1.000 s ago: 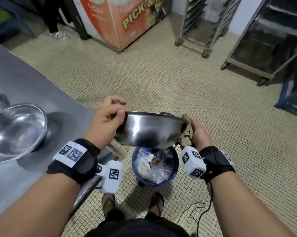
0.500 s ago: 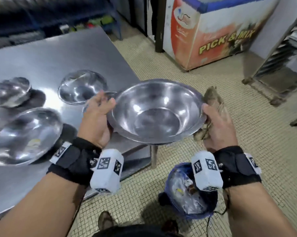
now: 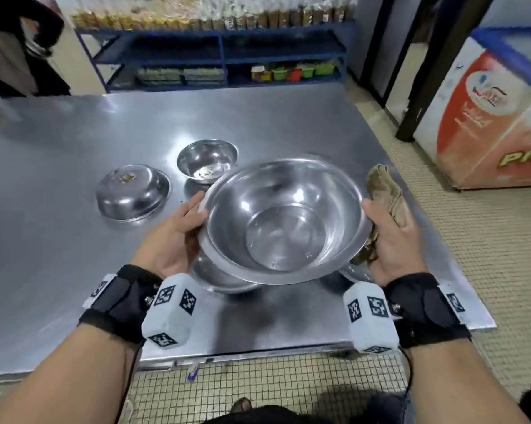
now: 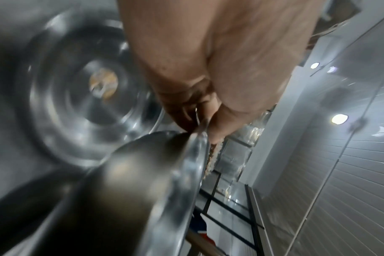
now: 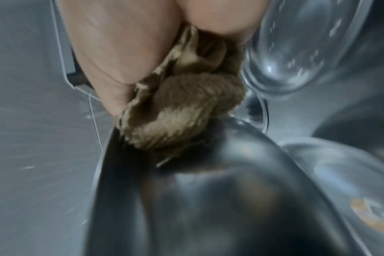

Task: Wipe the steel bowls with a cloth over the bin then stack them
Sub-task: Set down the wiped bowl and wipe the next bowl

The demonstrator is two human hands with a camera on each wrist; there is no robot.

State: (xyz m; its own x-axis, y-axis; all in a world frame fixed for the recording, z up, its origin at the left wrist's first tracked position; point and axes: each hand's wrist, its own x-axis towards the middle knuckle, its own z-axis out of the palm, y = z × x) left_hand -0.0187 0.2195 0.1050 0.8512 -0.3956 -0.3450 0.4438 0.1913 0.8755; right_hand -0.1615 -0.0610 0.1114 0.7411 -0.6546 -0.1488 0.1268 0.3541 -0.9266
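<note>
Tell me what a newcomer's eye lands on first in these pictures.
First, the large steel bowl held up over the steel table, left hand at its rim, right hand gripping a brown cloth at the other side. Behind sit a small bowl with crumbs and an upside-down bowl.

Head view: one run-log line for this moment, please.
phase: stacking | left hand: holds wiped bowl | right hand: bowl rim plus cloth | below: another bowl
</note>
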